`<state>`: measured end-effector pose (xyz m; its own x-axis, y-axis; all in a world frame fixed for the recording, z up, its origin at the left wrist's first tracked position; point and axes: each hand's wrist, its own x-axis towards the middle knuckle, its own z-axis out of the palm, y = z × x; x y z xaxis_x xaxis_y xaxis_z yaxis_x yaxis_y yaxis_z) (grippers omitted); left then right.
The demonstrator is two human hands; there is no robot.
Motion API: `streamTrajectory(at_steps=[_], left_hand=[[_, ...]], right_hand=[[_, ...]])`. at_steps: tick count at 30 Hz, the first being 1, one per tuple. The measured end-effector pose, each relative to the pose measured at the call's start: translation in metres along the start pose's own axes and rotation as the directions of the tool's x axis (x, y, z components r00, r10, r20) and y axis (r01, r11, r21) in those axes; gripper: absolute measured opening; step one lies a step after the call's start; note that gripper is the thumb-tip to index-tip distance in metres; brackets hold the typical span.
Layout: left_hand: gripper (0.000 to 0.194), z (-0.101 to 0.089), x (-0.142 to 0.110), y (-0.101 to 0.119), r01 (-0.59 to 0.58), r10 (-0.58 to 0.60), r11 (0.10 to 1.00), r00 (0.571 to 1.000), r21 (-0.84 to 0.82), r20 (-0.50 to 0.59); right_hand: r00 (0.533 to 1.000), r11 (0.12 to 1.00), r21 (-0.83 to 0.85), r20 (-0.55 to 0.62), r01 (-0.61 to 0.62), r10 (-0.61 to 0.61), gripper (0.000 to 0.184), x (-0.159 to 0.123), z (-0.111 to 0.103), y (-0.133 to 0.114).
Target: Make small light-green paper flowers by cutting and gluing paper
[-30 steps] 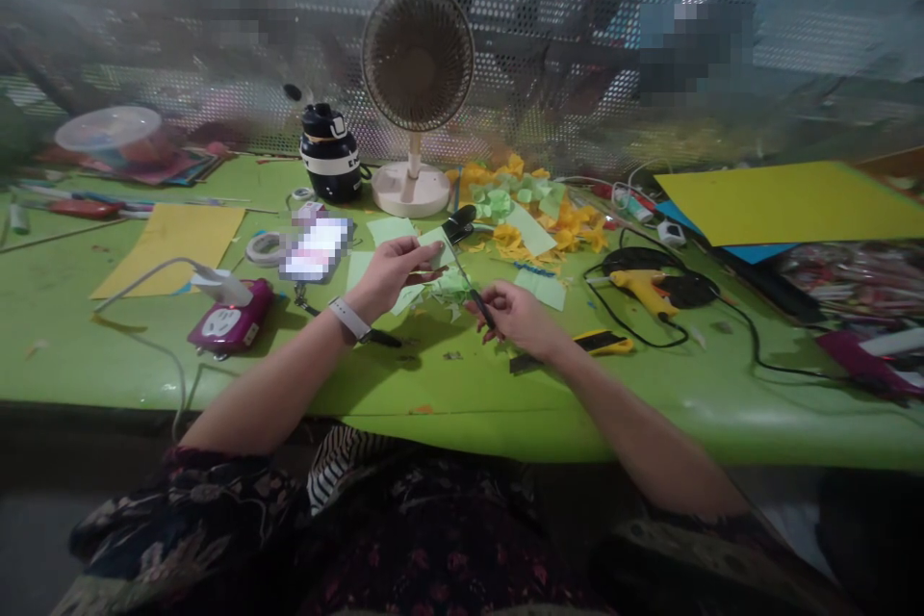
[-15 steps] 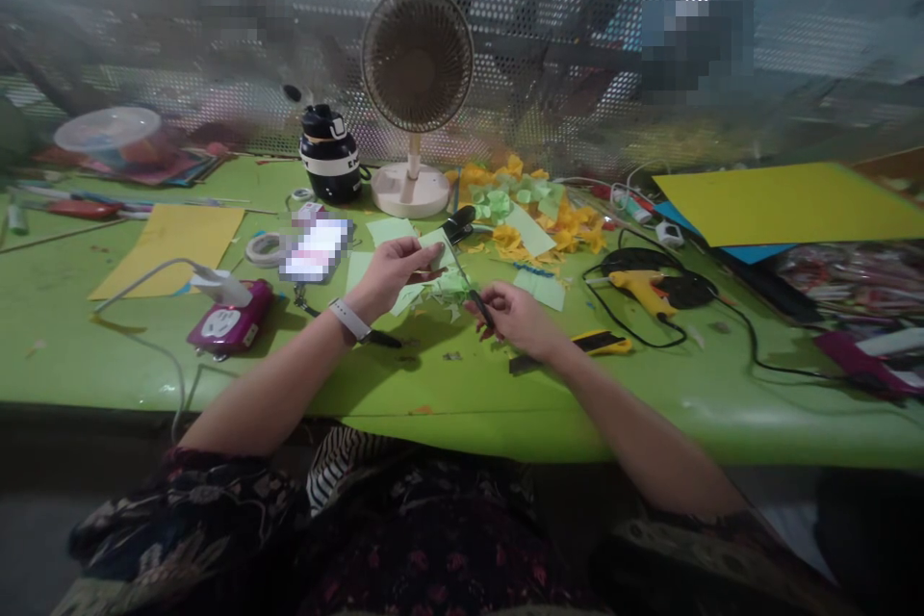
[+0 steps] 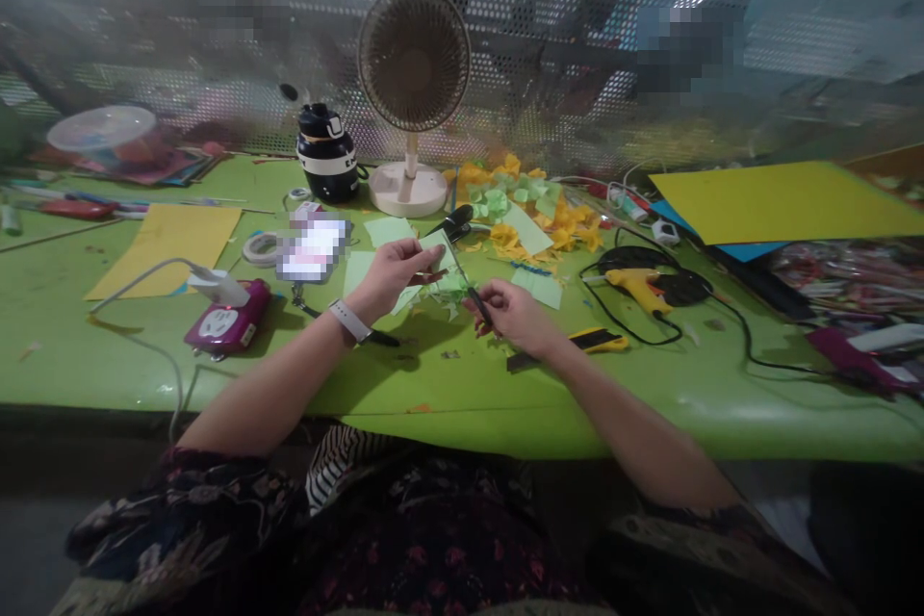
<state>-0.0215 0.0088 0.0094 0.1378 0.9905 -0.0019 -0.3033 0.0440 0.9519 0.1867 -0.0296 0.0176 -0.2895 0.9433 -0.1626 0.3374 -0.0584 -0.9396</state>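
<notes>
Between the thumb and fingers of my left hand (image 3: pixel 398 271) is a small piece of pale green paper (image 3: pixel 447 253). My right hand (image 3: pixel 507 313) is closed around the dark handles of a pair of scissors (image 3: pixel 478 304). The blades point up and left, against the edge of the held paper. Below the paper lies a pile of light green paper scraps (image 3: pixel 451 290). Behind it rests a black stapler (image 3: pixel 453 225). Pale green sheets lie on either side, and a yellow utility knife (image 3: pixel 598 340) lies by my right wrist.
A fan (image 3: pixel 408 188) and a black bottle (image 3: pixel 327 154) stand at the back. Orange and green paper flowers (image 3: pixel 581 229) are heaped right of the fan. To the right lies a yellow glue gun (image 3: pixel 639 287) with its cord. A purple power strip (image 3: pixel 235 322) and tape roll (image 3: pixel 261 249) sit left.
The whole view has shifted very slightly. Both hands keep nearly the same pose, with the scissors still at the green paper.
</notes>
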Motion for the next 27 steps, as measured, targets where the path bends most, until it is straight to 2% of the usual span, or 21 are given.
streamTrajectory(at_steps=[6,13,19,27], left_hand=[[0.041,-0.0010,0.0002,-0.0031,-0.004,0.004,1.000,1.000,-0.009,0.005],[0.041,-0.0002,0.0000,-0.0022,-0.001,0.001,1.000,1.000,-0.003,0.020],[0.041,-0.0005,0.0013,-0.0037,0.005,-0.005,1.000,1.000,-0.002,0.009],[0.040,0.0004,-0.0002,-0.0053,0.005,-0.005,1.000,1.000,0.000,0.030]], right_hand=[[0.999,0.999,0.031,0.009,0.037,-0.037,0.053,0.0020,0.0001,0.0036],[1.000,1.000,-0.001,-0.003,0.002,-0.002,0.051,0.0015,0.0008,0.0041],[0.999,0.999,0.010,-0.001,0.034,-0.034,0.052,0.0008,0.0002,0.0015],[1.000,1.000,-0.002,-0.013,0.017,-0.017,0.051,0.0015,0.0007,0.0011]])
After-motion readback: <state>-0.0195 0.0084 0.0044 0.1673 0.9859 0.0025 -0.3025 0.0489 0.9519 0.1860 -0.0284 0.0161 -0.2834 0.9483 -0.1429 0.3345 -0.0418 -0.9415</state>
